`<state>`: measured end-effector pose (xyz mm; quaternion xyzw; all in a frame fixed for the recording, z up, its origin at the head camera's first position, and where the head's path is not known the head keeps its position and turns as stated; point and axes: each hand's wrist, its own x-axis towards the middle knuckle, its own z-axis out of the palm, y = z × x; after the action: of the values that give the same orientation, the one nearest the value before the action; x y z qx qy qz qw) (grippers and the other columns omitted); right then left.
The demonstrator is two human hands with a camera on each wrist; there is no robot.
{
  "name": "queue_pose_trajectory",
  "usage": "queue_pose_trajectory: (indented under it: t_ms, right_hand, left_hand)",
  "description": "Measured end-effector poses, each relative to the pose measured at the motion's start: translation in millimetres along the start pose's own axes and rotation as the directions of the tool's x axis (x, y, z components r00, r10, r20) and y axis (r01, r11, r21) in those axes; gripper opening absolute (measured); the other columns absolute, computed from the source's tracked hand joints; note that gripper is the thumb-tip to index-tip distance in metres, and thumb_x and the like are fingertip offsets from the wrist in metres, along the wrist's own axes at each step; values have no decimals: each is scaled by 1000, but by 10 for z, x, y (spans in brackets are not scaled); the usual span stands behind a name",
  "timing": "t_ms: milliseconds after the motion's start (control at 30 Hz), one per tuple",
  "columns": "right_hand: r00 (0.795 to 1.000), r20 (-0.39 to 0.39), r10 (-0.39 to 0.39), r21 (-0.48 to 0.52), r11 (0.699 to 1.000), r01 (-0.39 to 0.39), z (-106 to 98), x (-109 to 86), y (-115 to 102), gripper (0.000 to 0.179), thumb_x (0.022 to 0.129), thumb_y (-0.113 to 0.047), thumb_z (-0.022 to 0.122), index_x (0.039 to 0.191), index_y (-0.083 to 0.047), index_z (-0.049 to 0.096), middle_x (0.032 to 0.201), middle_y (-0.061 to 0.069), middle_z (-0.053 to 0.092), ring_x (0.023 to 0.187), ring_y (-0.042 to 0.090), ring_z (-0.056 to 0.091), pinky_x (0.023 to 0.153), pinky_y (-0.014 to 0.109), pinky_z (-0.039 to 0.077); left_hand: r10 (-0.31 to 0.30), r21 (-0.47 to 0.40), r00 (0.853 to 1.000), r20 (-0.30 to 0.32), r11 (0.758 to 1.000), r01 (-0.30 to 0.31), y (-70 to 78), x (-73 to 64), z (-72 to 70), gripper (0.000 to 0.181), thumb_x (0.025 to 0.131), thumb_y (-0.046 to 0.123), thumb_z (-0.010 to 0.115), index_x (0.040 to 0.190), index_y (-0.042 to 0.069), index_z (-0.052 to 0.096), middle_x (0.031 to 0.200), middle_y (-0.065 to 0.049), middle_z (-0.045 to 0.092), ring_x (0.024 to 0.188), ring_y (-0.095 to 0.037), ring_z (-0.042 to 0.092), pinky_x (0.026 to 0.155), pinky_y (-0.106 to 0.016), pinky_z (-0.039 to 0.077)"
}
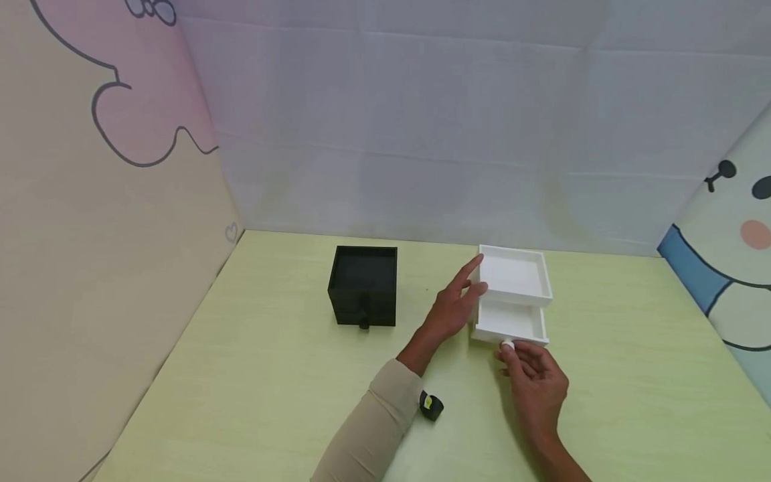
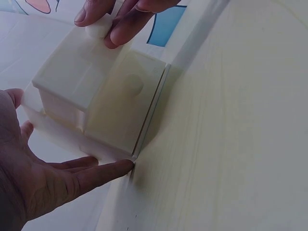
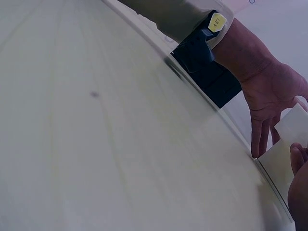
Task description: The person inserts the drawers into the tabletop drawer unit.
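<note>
A small white drawer box [image 1: 515, 273] with a shallow tray top stands at the right of the table. Its upper drawer [image 1: 512, 320] is pulled out toward the person, and the inside of it that shows is bare. My right hand [image 1: 539, 388] pinches the white round knob [image 2: 98, 26] of that drawer between thumb and fingers. My left hand [image 1: 452, 309] rests along the box's left side with fingers spread and extended, one fingertip low by the table. Below, a lower drawer [image 2: 120, 110] with its own knob is pushed in, as the left wrist view shows.
A black drawer box [image 1: 363, 288] with a recessed top and a front knob stands left of the white one. A black device with a yellow label [image 3: 217, 22] is worn at the left wrist. A pale wall hanging [image 1: 409, 134] rises behind the light green table [image 1: 271, 388].
</note>
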<state>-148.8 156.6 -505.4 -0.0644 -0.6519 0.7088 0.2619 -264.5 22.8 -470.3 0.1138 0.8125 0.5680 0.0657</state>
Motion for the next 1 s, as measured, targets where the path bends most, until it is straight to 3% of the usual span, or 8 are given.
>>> queue_pose_trajectory:
  t_ms: [1000]
  right_hand:
    - [999, -6, -53, 50, 997, 53, 56, 42, 4, 20, 86, 10, 71, 101, 20, 61, 81, 9, 73, 65, 15, 72, 53, 23, 54]
  left_hand:
    - [-12, -6, 1000, -2, 1000, 11, 7, 2, -1, 50, 100, 57, 41, 147, 64, 25, 152, 7, 44, 134, -20, 48, 100, -55, 43]
